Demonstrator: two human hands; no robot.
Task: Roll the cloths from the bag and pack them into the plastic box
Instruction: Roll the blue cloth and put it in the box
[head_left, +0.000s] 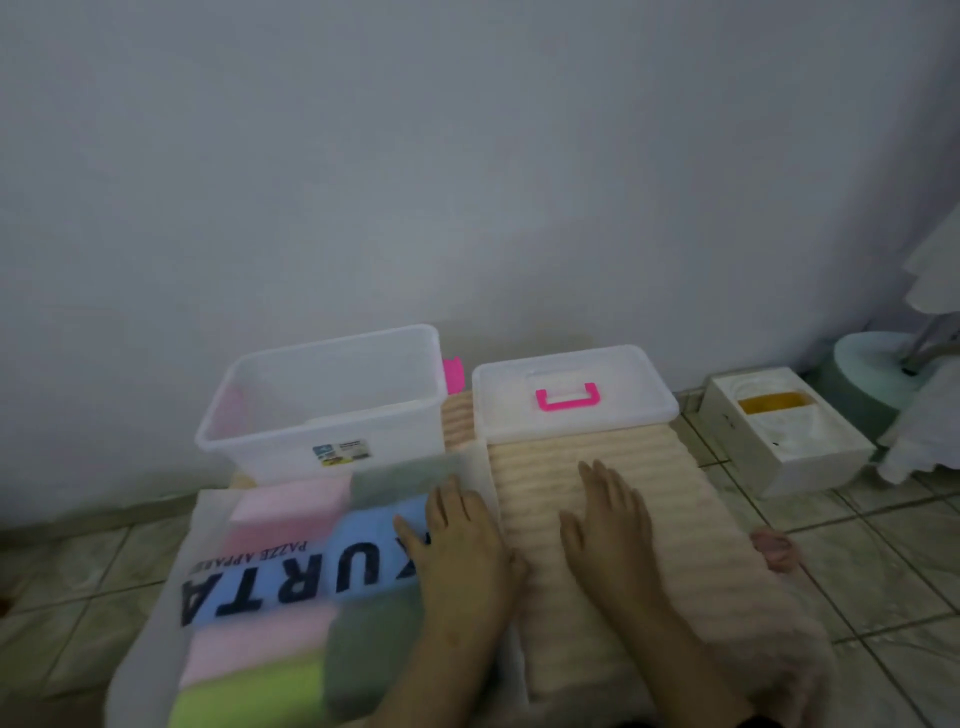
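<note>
Nearest the camera, a translucent white bag (218, 597) lies flat on the tiled floor (883, 597) at about 7 o'clock, with pink, blue, green and lime cloths (291, 644) showing through it under dark printed letters. Resting on the bag's right edge is the left hand (457, 540), fingers straight and spread, palm down. Just beside it, at 5 o'clock, the right hand (613, 519) lies flat with relaxed fingers on a ribbed cream mat (649, 530); the two hands are apart and grip nothing. At 11 o'clock, beyond the bag, stands the clear plastic box (322, 405), open-topped, against the wall (467, 156). Its lid (574, 392), with a pink handle (569, 397), sits at 1 o'clock on the mat's far end. A white carton (784, 436) stands at 2 o'clock.
</note>
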